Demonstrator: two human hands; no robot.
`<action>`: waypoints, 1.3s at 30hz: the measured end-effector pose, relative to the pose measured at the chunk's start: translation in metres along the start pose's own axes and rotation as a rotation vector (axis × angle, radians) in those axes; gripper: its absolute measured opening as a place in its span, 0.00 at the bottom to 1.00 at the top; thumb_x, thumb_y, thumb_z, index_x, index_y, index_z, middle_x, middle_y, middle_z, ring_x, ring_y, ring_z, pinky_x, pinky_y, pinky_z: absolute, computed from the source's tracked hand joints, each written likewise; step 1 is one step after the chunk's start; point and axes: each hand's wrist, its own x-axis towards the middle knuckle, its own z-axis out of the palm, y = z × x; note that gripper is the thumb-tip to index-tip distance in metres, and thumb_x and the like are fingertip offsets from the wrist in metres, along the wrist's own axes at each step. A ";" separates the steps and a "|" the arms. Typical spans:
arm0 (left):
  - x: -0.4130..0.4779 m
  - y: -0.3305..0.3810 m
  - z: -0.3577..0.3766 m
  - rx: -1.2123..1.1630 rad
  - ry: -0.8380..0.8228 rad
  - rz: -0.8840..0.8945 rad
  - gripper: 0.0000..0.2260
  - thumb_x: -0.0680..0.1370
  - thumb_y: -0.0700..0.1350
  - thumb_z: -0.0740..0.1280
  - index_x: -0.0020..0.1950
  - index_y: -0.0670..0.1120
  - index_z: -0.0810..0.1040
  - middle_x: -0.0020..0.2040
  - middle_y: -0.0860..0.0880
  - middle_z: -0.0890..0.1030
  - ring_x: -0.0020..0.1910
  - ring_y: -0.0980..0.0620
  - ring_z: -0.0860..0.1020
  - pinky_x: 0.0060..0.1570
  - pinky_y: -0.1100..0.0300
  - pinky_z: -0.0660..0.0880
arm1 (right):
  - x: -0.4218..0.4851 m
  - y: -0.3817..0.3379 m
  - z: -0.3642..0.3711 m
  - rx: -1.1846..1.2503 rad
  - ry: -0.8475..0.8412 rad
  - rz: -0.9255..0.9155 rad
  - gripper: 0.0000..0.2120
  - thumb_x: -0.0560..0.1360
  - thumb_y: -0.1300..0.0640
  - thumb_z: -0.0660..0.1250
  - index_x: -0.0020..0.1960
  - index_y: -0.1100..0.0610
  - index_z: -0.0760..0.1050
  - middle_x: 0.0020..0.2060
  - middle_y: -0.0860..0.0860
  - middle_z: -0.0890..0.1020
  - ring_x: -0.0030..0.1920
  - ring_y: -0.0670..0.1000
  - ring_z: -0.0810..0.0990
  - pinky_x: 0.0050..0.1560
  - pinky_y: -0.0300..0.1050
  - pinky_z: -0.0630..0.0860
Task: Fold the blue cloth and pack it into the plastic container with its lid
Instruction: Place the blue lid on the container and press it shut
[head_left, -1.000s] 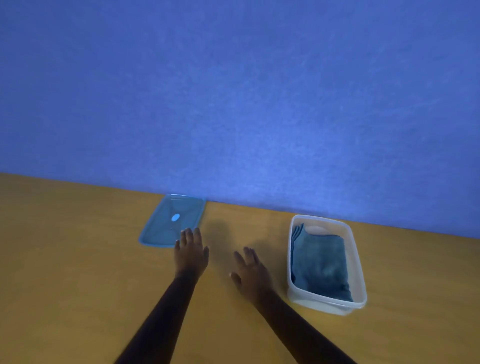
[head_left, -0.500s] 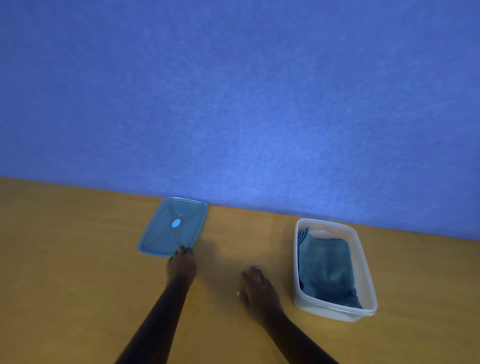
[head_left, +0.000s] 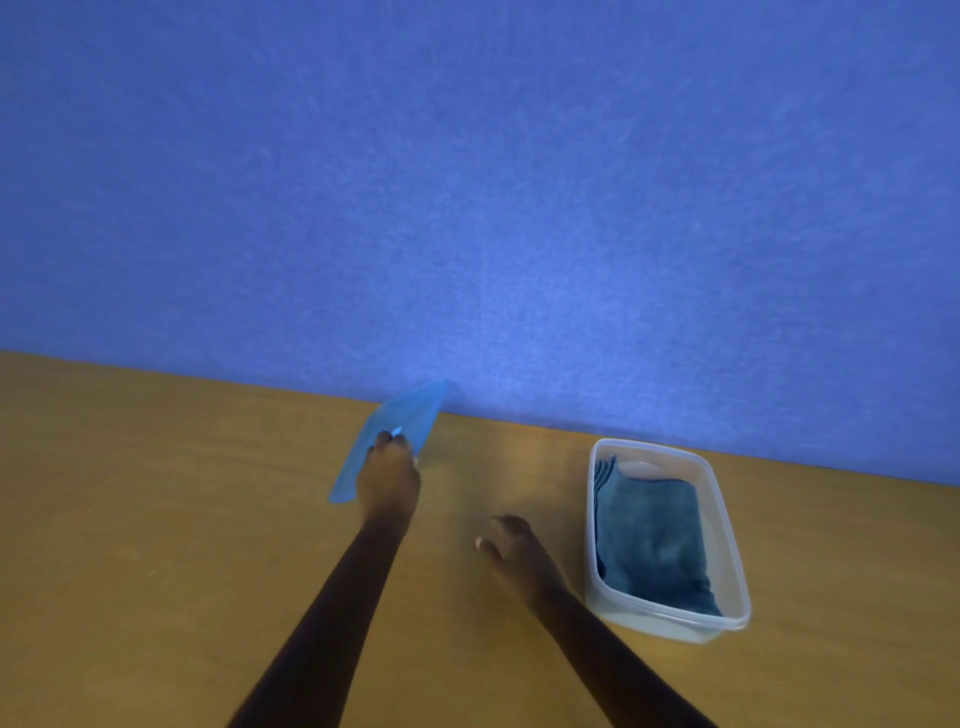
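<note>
Lidding step: my left hand (head_left: 388, 483) grips the lid (head_left: 410, 415), right hand (head_left: 511, 540) relaxed, empty; next I align it over the packed container (head_left: 660, 626)

Flat yellow-brown wooden tabletop (head_left: 156, 545) across lower part of view; faint grain running left to right, dull sheen toward far edge. Behind it, plain blue-violet textured wall (head_left: 467, 182), upright, meeting tabletop along a straight line sloping down to the right. Brighter patch low on wall, near middle.
</note>
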 end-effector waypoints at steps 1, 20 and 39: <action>0.001 0.007 -0.006 -0.111 0.031 -0.004 0.10 0.76 0.37 0.62 0.54 0.36 0.78 0.57 0.37 0.77 0.57 0.39 0.77 0.55 0.47 0.72 | 0.002 -0.004 -0.004 0.072 0.027 0.019 0.23 0.80 0.52 0.57 0.72 0.59 0.63 0.72 0.55 0.67 0.71 0.50 0.66 0.69 0.39 0.62; -0.025 0.092 -0.041 -1.672 -0.505 -0.435 0.13 0.81 0.36 0.57 0.38 0.44 0.73 0.28 0.51 0.82 0.24 0.59 0.81 0.51 0.54 0.74 | -0.002 0.012 -0.130 1.481 0.339 0.312 0.09 0.81 0.62 0.55 0.49 0.61 0.74 0.27 0.47 0.84 0.23 0.42 0.80 0.28 0.38 0.78; -0.098 0.132 0.063 -0.829 -0.495 -0.204 0.13 0.76 0.35 0.60 0.31 0.41 0.71 0.26 0.44 0.67 0.24 0.48 0.68 0.31 0.60 0.68 | -0.067 0.128 -0.144 0.455 0.587 0.446 0.10 0.78 0.59 0.58 0.45 0.63 0.76 0.41 0.58 0.72 0.47 0.52 0.65 0.48 0.45 0.62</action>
